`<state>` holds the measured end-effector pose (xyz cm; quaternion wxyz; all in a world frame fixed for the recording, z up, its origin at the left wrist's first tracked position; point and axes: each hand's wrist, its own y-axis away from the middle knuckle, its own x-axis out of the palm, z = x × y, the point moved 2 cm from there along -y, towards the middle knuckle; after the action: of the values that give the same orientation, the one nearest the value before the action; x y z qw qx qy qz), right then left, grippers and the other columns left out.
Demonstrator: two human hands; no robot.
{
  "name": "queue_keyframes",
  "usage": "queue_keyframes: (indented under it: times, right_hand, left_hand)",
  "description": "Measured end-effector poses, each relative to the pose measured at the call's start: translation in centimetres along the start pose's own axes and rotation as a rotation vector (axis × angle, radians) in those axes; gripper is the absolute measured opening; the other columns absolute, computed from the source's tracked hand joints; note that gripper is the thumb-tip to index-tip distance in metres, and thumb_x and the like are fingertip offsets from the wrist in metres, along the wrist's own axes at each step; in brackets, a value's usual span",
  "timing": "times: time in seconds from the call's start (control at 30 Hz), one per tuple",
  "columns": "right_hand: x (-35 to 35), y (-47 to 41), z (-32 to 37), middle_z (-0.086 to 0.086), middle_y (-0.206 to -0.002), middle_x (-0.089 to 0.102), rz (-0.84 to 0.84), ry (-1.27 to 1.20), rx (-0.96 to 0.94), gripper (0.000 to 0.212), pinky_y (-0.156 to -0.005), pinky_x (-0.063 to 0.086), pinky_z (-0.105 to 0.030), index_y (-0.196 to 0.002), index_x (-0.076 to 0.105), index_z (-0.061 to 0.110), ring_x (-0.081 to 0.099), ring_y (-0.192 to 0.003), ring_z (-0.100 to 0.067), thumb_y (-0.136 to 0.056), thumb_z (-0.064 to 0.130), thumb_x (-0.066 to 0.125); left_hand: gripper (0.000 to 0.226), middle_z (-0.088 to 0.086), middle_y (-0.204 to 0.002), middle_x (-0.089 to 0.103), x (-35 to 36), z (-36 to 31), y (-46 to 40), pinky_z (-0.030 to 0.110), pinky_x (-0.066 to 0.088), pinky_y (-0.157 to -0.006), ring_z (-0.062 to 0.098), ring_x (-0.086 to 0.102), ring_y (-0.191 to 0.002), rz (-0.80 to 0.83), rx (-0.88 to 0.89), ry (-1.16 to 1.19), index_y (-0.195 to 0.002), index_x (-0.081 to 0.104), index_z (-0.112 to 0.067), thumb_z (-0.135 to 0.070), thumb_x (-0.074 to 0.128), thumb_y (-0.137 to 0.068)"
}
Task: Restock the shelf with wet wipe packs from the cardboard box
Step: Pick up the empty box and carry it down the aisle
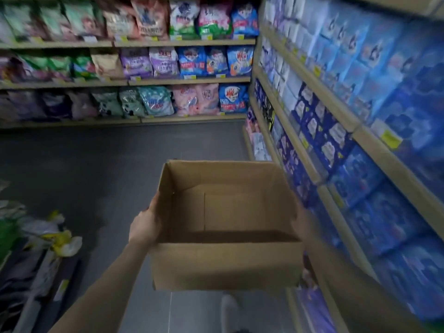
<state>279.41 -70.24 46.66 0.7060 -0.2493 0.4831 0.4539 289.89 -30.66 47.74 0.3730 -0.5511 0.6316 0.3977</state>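
I held the empty cardboard box (pixel 225 227) between my left hand (pixel 144 228) and blurred right hand (pixel 303 219), restocking apparently done; clearing it away seemed next.

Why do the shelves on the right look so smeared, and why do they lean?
In the head view, motion blur smears the right-hand shelves and the right hand; the cardboard box and left hand stay sharper. The wide-angle lens bends and tilts the shelf lines. The light is dim, and the empty box's near inside edge lies in shadow.
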Motion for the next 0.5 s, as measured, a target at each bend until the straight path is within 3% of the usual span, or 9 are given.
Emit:
queue_keyframes:
  times: [0.1,0.17,0.23,0.5]
  right_hand:
    - [-0.9,-7.4,2.0,-0.019,-0.124,0.057,0.016,0.002,-0.012,0.079,-0.063,0.05,-0.031,-0.151,0.015,0.028,0.062,-0.08,-0.027,-0.087,0.001,0.052]
    - [-1.4,-11.5,3.3,-0.012,-0.095,0.065,0.005,0.0,-0.025,0.079,-0.053,0.044,-0.026,-0.151,0.014,0.031,0.06,-0.068,-0.022,-0.088,0.002,0.051]
    - [-1.3,-15.5,4.4,-0.007,-0.082,0.063,0.018,0.012,-0.015,0.076,-0.046,0.033,-0.02,-0.15,0.013,0.034,0.056,-0.062,-0.018,-0.09,0.007,0.05]
    - [1.7,-31.8,10.1,-0.013,-0.111,0.063,0.01,-0.079,-0.007,0.067,-0.064,0.041,-0.025,-0.149,0.025,0.026,0.059,-0.075,-0.017,-0.09,0.006,0.051]
  left_hand:
    - [0.068,0.02,-0.097,0.066,-0.8,-2.2,-7.1,0.045,0.054,-0.076,0.038,0.064,-0.084,-0.008,-0.013,-0.008,-0.149,0.01,-0.033,-0.012,0.039,-0.092]
    - [0.068,0.021,-0.097,0.066,-1.2,-3.2,-11.1,0.045,0.053,-0.075,0.039,0.064,-0.084,-0.018,-0.031,0.001,-0.149,0.011,-0.033,-0.012,0.04,-0.091]
    - [0.07,0.02,-0.095,0.066,-1.3,-3.7,-15.2,0.046,0.054,-0.075,0.038,0.064,-0.082,-0.015,-0.033,0.017,-0.149,0.011,-0.035,-0.012,0.04,-0.09]
    - [0.071,0.016,-0.089,0.065,-0.3,-3.5,-33.8,0.048,0.055,-0.076,0.033,0.064,-0.078,0.032,-0.032,0.077,-0.147,0.01,-0.041,-0.01,0.042,-0.091]
